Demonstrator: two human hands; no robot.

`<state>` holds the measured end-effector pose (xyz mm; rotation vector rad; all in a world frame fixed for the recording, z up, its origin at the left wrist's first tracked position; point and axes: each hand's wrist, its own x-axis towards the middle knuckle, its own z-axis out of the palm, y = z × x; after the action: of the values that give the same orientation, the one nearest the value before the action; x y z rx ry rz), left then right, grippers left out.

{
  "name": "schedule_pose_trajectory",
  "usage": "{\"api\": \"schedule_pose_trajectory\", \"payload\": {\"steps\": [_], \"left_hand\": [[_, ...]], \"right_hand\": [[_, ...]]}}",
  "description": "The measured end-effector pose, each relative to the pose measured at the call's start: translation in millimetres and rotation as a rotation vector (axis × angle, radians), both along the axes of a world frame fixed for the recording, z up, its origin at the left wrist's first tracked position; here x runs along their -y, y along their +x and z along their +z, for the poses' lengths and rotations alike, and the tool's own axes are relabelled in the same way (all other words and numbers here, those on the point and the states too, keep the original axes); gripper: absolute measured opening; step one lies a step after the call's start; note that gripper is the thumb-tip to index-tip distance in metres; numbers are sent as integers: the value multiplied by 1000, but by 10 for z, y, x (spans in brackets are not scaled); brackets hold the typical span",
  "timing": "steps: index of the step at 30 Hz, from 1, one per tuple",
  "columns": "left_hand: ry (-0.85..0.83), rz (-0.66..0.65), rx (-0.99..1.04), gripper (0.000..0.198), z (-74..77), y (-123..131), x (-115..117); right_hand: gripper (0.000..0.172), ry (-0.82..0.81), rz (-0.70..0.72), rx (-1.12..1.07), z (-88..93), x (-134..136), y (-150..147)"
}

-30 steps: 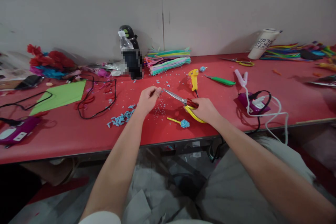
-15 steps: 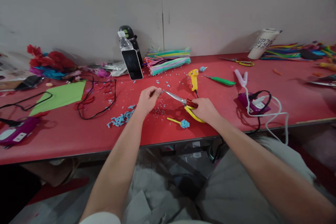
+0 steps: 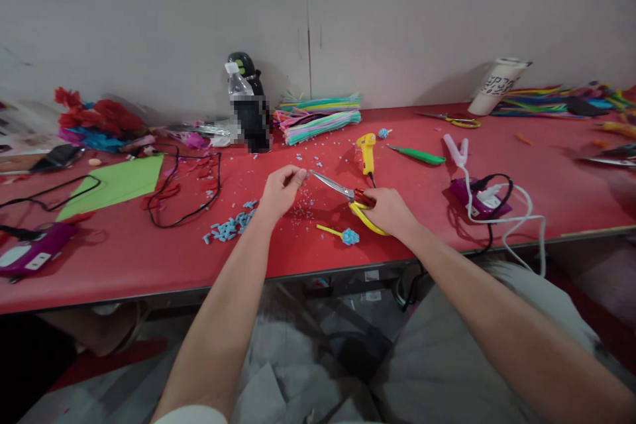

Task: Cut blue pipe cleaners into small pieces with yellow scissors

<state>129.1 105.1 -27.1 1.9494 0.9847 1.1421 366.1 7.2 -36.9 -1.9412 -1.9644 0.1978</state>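
Note:
My right hand [image 3: 390, 211] grips the handles of a pair of scissors [image 3: 334, 184], whose blades lie together and point left. Just off their tip, my left hand [image 3: 284, 189] pinches with thumb and forefinger; a tiny pale bit shows there, too small to name for sure. Beneath the left forearm lies a pile of short blue pipe cleaner pieces [image 3: 229, 226]. Between the hands, tiny clippings are scattered over the red table. Closer to the front edge rests a blue fuzzy cluster [image 3: 350, 236] on a yellow stem.
Behind the scissors stands a yellow glue gun [image 3: 367, 152]. To its right lie a green-handled tool [image 3: 420, 155] and a purple power strip [image 3: 479, 202] with cables. Bundled pipe cleaners [image 3: 320, 118] and a bottle [image 3: 238, 81] are at the back. Green paper [image 3: 116, 184] is at left.
Both hands and the scissors keep nearly the same places. The whole view has shifted very slightly.

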Motion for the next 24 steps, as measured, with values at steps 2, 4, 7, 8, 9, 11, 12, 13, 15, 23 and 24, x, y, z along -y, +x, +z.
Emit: {"api": "schedule_pose_trajectory", "payload": {"steps": [2,4,7,8,9,11,12,13,15,23,24], "left_hand": [[7,-1,-6,35,10,5,10],[12,-2,-6,34,23,9,21],[10,-1,-5,33,36,9,29],[9,1,-5,33,36,9,28],[8,3,-5,33,34,9,26],[8,5,-5,34,23,14,21],[10,4,-5,34,17,19,19],[11,4,-7,34,13,22,18],[27,16,-8,35,15,14,23],[257,220,-215,26,215,-638,54],[280,216,-271,26,244,-766,50]], "right_hand": [[33,-2,9,4,1,3,3],[34,-6,8,15,-4,0,7],[34,-17,10,37,-15,-14,12],[33,-20,11,44,-17,-19,12],[33,-23,10,50,-18,-24,12],[32,-26,7,57,-13,-27,9],[32,-24,5,55,-9,-27,7],[32,-23,7,49,-5,-26,5],[32,-18,2,36,0,-22,3],[34,-34,-18,45,-23,-35,-5],[34,-36,-21,44,-24,-38,-8]]}}
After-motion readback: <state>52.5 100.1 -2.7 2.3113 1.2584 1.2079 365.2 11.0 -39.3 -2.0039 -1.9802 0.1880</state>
